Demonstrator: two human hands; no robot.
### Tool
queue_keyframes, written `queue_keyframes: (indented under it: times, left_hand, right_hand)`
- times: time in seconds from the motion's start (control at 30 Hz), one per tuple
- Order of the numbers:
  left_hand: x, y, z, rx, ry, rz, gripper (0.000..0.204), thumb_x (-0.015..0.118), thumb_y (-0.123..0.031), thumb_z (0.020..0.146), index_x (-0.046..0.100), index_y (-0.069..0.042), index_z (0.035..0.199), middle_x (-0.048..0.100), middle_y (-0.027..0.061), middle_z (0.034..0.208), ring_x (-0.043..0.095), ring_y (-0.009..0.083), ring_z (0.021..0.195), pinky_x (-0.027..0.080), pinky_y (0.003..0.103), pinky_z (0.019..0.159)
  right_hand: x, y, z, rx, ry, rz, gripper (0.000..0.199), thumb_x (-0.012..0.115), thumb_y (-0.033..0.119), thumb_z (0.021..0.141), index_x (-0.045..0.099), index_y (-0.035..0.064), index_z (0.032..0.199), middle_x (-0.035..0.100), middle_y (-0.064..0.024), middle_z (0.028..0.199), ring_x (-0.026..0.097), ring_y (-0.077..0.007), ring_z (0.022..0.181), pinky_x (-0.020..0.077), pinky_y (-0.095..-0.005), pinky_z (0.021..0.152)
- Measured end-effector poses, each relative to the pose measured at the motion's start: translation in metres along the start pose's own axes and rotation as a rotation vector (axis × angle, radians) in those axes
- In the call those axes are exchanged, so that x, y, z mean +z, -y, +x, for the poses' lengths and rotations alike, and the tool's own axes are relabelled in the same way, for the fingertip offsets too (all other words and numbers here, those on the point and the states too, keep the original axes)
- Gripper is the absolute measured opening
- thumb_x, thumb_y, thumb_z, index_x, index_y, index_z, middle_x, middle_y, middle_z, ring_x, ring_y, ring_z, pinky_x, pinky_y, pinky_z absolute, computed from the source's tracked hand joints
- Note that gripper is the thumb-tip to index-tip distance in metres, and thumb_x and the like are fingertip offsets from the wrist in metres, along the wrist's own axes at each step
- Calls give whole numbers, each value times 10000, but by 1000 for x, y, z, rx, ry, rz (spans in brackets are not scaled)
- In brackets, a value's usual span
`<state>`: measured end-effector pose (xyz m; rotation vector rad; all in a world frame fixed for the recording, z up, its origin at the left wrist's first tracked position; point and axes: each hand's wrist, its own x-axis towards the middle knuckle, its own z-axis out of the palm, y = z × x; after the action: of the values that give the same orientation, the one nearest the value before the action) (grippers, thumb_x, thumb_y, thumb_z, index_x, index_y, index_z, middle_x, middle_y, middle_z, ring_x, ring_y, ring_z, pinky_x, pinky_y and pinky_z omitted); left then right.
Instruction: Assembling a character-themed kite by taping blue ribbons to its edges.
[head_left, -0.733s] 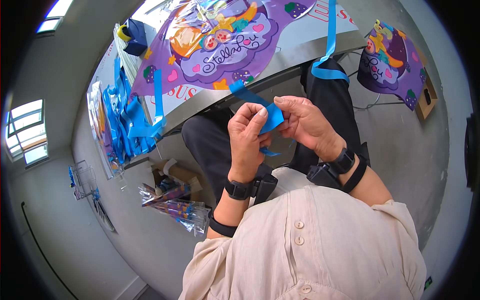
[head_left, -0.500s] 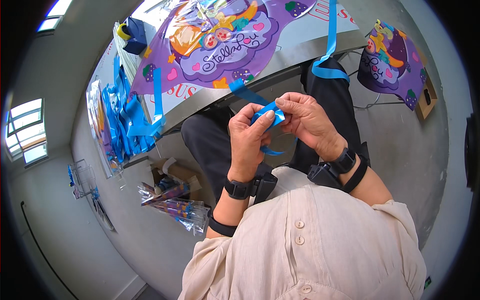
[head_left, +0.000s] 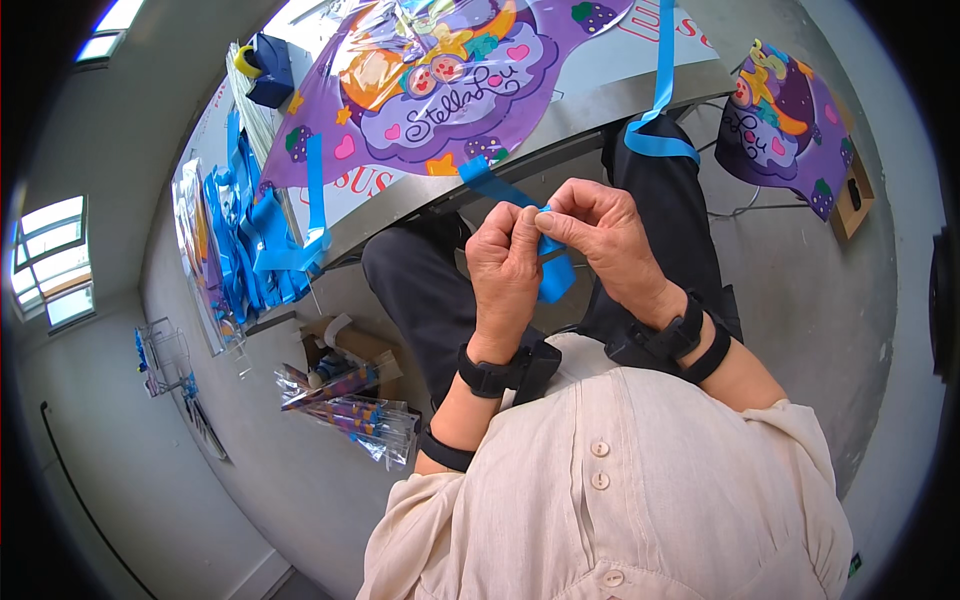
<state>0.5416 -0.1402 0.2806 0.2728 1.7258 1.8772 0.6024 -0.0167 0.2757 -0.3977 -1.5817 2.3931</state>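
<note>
My left hand (head_left: 505, 265) and my right hand (head_left: 600, 240) meet above my lap, fingertips pinched together on a blue ribbon tail (head_left: 555, 280). The ribbon runs up and left from my fingers to the lower tip of a purple cartoon kite (head_left: 440, 90) that lies flat on the table. A short end of the ribbon hangs down between my hands. Both wrists carry black bands.
The grey table edge (head_left: 560, 130) runs just beyond my hands. Other blue ribbons (head_left: 660, 90) hang over that edge. A second purple kite (head_left: 780, 130) stands at the right. A pile of blue ribbons and kites (head_left: 240, 240) lies at the left, wrapped packets (head_left: 345, 405) on the floor.
The folded patch of ribbon between my fingers has been pinched narrower. A loose end now hangs below my hands. Both hands stay in the same place.
</note>
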Motion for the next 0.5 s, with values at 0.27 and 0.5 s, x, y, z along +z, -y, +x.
queue_keyframes:
  times: [0.27,0.5]
  left_hand:
    - [16,2,4,467,-139,437,136,560,-85,914,554,-12,800,466,-32,607,396,39,573,343,204,493]
    - [12,-1,8,295,-136,353,194,551,-81,908,524,-4,732,430,63,614,382,136,539,338,269,498]
  right_hand:
    - [15,-10,-4,281,86,574,391,485,244,964,494,-26,1246,591,-53,1060,553,-98,949,461,-253,845]
    - [30,-15,-5,241,125,670,495,393,314,992,329,17,1383,463,-52,1284,401,-128,1212,286,-293,1066]
